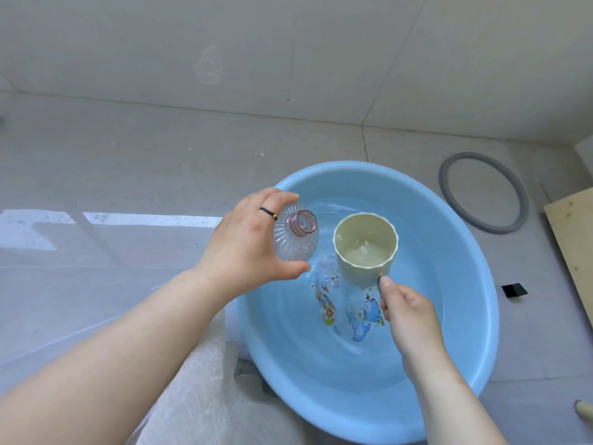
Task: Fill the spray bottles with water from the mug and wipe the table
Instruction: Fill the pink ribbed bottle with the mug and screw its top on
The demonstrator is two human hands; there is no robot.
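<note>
Clear ribbed plastic bottle (295,234), uncapped, gripped by left hand (248,248) above blue basin (465,332) rim. Right hand (407,313) grips handle of cream mug (365,245), holding water, over basin.

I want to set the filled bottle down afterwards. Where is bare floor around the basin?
Bare tiled floor lies between the far rim of the round blue plastic basin and the pale wall, and leftward past the left hand. Crowded on the right: grey ring, small black piece, pale wooden board.

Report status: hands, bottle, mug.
Left hand grips uncapped clear bottle. Right hand holds mug by handle, water inside, over blue basin. Nothing between mug and bottle mouth.
</note>
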